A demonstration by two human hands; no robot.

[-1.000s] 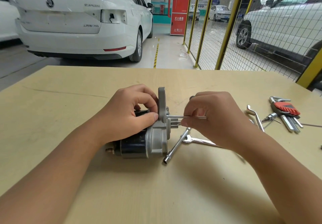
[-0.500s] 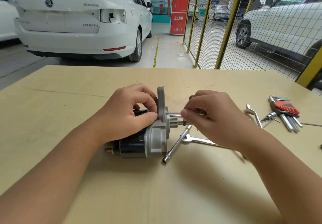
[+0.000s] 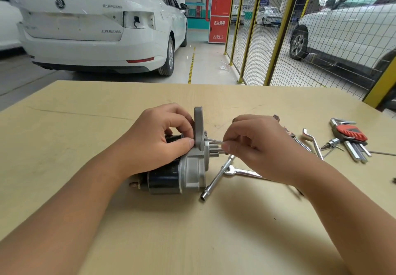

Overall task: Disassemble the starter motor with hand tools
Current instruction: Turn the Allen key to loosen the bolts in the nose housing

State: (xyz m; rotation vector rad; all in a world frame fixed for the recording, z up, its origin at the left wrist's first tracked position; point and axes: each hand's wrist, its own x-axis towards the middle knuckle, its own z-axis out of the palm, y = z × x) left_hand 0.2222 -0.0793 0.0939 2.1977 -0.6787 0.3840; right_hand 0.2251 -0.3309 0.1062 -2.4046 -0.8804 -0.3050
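My left hand (image 3: 158,144) clamps the starter motor (image 3: 177,172) on its side near the middle of the bench (image 3: 85,125), thumb braced on the flange so it cannot roll, while my right hand (image 3: 257,148) keeps a narrow pinching grip on a thin rod-like tool (image 3: 213,140) lined up with the gear end. Spare wrenches (image 3: 216,176) and hex keys (image 3: 351,138) lie close right; beyond are a white car (image 3: 96,28) and yellow mesh fencing (image 3: 278,28).

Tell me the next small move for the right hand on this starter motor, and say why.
Probably turn the thin key a little further. The right hand pinches it with its tip at the flange of the starter motor, while the left hand grips the body to steady it. No loosened screw is visible, so the fastener seems to be in place.
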